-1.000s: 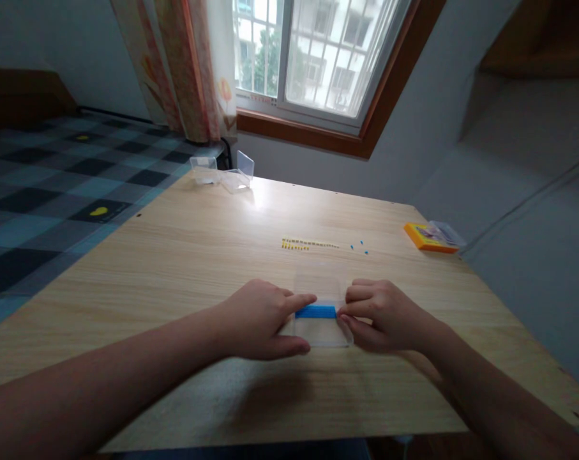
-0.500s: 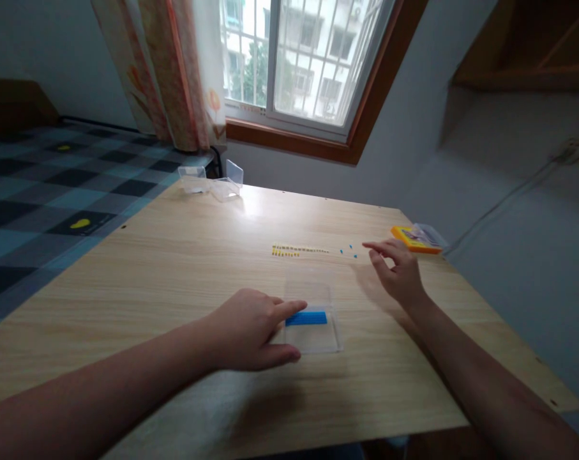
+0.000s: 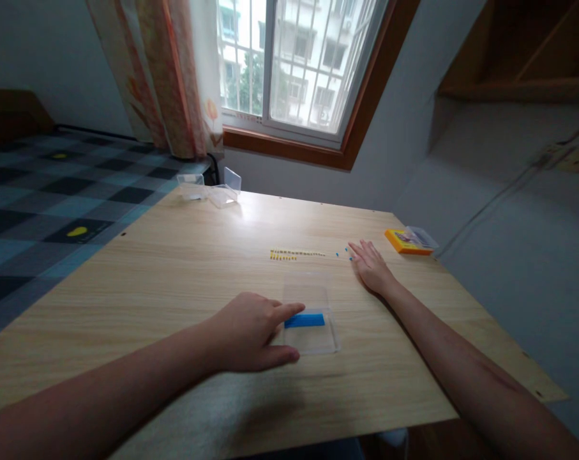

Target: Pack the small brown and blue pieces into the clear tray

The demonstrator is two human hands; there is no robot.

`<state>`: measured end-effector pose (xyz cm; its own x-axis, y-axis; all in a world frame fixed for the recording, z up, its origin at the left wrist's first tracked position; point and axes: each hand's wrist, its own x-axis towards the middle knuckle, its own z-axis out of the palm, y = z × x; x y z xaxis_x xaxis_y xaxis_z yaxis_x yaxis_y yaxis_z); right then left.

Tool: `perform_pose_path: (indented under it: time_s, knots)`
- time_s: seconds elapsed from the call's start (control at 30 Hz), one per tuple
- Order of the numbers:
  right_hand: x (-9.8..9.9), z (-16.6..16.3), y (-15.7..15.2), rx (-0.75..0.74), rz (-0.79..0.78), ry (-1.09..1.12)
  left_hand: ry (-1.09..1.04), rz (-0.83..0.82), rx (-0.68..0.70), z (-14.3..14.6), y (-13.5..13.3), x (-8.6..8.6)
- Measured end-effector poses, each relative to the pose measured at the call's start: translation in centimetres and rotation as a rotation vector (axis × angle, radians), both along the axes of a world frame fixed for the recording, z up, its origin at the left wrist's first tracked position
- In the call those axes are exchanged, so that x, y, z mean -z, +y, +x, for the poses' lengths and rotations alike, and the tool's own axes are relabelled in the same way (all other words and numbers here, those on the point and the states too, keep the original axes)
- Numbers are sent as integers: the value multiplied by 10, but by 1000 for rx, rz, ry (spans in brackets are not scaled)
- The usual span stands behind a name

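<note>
My left hand [image 3: 255,329] rests at the left side of a clear plastic box [image 3: 313,345], thumb and index finger apart. Its index fingertip lies at the left end of a blue ribbed strip [image 3: 308,320] inside the box. My right hand [image 3: 371,267] lies low over the table with its fingers stretched out, palm down. Just left of its fingertips are a few tiny blue pieces [image 3: 338,254]. Farther left, small yellow and dark pieces [image 3: 284,255] are set out in rows. Whether anything lies under the right palm is hidden.
Two open clear boxes [image 3: 223,195] stand at the table's far left corner. A yellow-orange box with a clear case [image 3: 408,243] sits near the right edge. A bed with a checked cover [image 3: 92,198] adjoins the table's left side.
My right hand has come down and left toward the tiny blue pieces, its fingers going from curled to spread flat. My left hand stays on the box. The view has shifted slightly.
</note>
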<state>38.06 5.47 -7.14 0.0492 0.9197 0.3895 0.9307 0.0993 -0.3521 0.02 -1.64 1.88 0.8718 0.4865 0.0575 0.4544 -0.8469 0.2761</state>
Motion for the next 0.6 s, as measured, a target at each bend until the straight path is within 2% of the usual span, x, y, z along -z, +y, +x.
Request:
perform_pose_path:
  time_s: [0.3,0.6]
  knots:
    - [-10,11,2,-17,68,37,0,-10,1,-1,1,1]
    - [-23,-12,-13,-168,49,-82,6,-12,16,0,1,0]
